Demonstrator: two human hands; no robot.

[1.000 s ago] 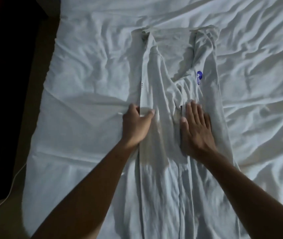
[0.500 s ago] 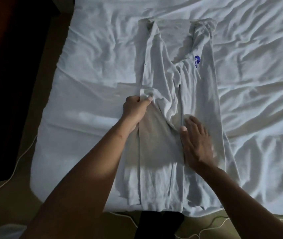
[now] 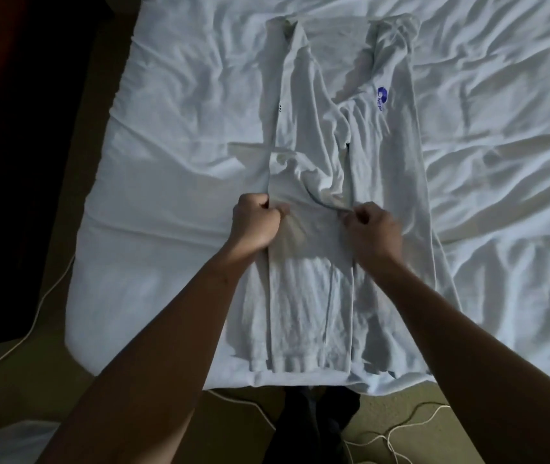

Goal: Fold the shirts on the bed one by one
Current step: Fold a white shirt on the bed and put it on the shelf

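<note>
From the head: grips the shirt (image 3: pixel 310 296) with both hands, about halfway along its length. Clenches the left hand (image 3: pixel 255 222) into a tight fist round the folded left edge. Pinches a raised fold near the middle with the right hand (image 3: pixel 374 229), fingers curled in against the thumb. Lies flat on the bed (image 3: pixel 173 182), by the near edge, sides folded inward. Runs lengthwise straight away: hem nearest, collar farthest. Shows a blue logo (image 3: pixel 382 97) right of the neckline.
</note>
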